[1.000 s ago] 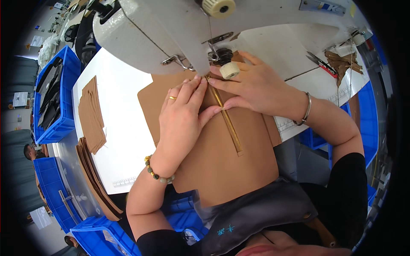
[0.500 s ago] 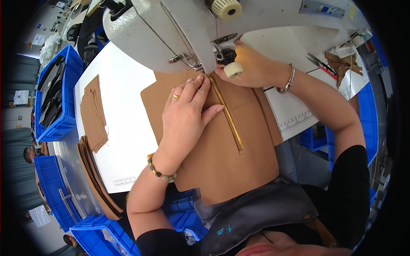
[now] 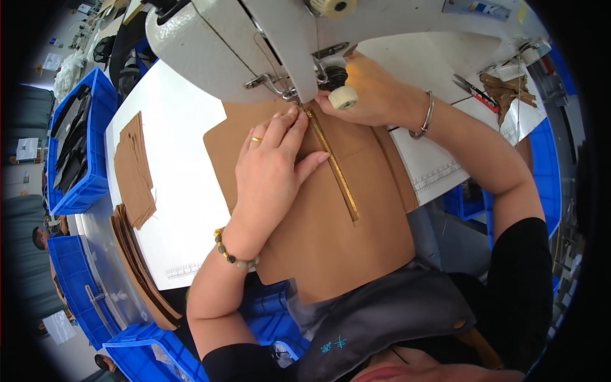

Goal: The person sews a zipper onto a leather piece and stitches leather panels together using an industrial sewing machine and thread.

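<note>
A brown leather-like panel (image 3: 382, 248) lies under the white sewing machine head (image 3: 216, 51), its near end reaching my lap. A gold-toothed zipper (image 3: 337, 167) is set lengthwise in it, its far end close to the presser foot (image 3: 299, 102). My left hand (image 3: 272, 149) rests flat on the panel left of the zipper, fingers stretched toward the foot and thumb at the teeth. My right hand (image 3: 366, 92) is right of the foot with fingers curled in against the panel. The machine's cream knob (image 3: 344, 97) hides part of them.
Stacked brown pieces (image 3: 133, 172) lie on the white tabletop (image 3: 181, 191) at left; long brown strips (image 3: 143, 274) hang at its edge. Blue crates (image 3: 95, 153) stand farther left. Red-handled snips (image 3: 477, 93) and brown scraps (image 3: 506, 92) lie at the far right.
The whole view has shifted slightly, so everything sits a little farther up and left. Both hands and the panel keep nearly the same place beside the presser foot.
</note>
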The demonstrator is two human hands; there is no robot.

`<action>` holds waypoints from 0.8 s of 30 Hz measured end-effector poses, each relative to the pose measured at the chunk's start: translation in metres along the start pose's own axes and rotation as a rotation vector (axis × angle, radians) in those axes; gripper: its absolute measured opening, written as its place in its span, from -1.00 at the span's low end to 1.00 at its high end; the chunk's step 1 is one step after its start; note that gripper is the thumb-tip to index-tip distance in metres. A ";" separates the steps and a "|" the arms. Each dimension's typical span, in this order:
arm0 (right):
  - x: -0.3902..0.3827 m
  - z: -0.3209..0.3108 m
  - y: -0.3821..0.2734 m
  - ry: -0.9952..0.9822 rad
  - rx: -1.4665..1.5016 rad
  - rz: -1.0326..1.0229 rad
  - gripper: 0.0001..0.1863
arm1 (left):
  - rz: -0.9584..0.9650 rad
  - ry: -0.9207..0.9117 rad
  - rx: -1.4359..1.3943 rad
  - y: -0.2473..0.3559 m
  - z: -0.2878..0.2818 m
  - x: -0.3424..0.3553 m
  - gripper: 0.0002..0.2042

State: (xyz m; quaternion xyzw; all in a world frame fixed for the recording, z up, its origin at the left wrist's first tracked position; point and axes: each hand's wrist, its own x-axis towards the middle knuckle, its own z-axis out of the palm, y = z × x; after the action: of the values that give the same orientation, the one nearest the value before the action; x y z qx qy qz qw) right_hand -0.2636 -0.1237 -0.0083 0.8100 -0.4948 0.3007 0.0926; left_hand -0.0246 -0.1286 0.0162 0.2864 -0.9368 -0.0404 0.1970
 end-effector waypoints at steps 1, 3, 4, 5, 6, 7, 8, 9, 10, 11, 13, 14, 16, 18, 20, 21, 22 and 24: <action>0.000 0.000 -0.001 -0.004 -0.004 -0.001 -0.76 | -0.003 0.001 -0.003 0.000 0.000 0.000 -0.44; 0.001 0.001 -0.001 -0.004 -0.019 0.000 -0.77 | -0.010 0.006 -0.010 0.000 0.001 0.000 -0.44; 0.001 0.002 -0.002 0.013 -0.008 -0.011 -0.77 | -0.005 0.008 -0.008 0.000 0.001 0.000 -0.44; 0.002 0.002 -0.001 0.028 -0.019 -0.026 -0.77 | 0.001 0.010 -0.005 0.000 0.001 0.000 -0.44; 0.002 0.001 -0.001 0.043 -0.030 -0.040 -0.78 | 0.001 0.011 -0.007 0.000 0.000 0.000 -0.44; 0.001 0.001 0.000 0.041 -0.031 -0.041 -0.78 | 0.002 0.009 -0.009 -0.001 0.001 0.000 -0.44; 0.000 0.001 0.001 -0.035 -0.044 -0.019 -0.79 | 0.003 0.007 -0.011 -0.001 0.000 -0.001 -0.44; 0.000 0.002 0.003 -0.110 -0.058 0.004 -0.79 | 0.003 0.009 -0.012 -0.001 0.000 -0.001 -0.44; -0.001 0.002 0.004 -0.110 -0.060 0.003 -0.79 | 0.002 0.006 -0.013 -0.001 0.000 -0.001 -0.44; -0.001 0.003 0.004 -0.138 -0.052 0.011 -0.79 | 0.001 0.004 -0.014 -0.001 0.000 -0.001 -0.44; 0.000 0.004 0.004 -0.161 -0.045 0.016 -0.78 | -0.003 0.008 -0.010 -0.002 0.001 0.001 -0.44; 0.002 0.005 0.002 -0.043 -0.011 -0.012 -0.77 | -0.011 -0.002 -0.011 -0.002 0.001 0.001 -0.43; 0.005 -0.001 -0.001 0.076 0.024 -0.044 -0.75 | -0.007 0.007 0.003 -0.002 0.000 0.001 -0.43; 0.006 -0.014 -0.004 -0.074 0.042 -0.011 -0.72 | -0.010 0.003 0.006 -0.002 0.000 0.001 -0.43; 0.002 -0.039 -0.005 -0.096 0.039 0.032 -0.73 | -0.016 -0.005 -0.013 -0.002 0.000 0.000 -0.43; 0.000 -0.050 -0.005 -0.189 0.038 0.124 -0.73 | -0.019 0.007 -0.003 -0.002 0.000 0.000 -0.43; -0.001 -0.058 -0.005 -0.196 0.039 0.118 -0.73 | -0.021 0.001 -0.013 -0.001 0.000 -0.001 -0.43; 0.000 -0.067 -0.003 0.085 0.266 0.325 -0.77 | -0.028 0.006 -0.019 -0.002 0.000 -0.001 -0.43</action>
State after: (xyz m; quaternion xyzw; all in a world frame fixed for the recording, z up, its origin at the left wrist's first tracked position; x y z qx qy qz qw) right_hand -0.2881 -0.0920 0.0461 0.7113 -0.5706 0.4082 -0.0439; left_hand -0.0232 -0.1295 0.0160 0.2978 -0.9316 -0.0515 0.2017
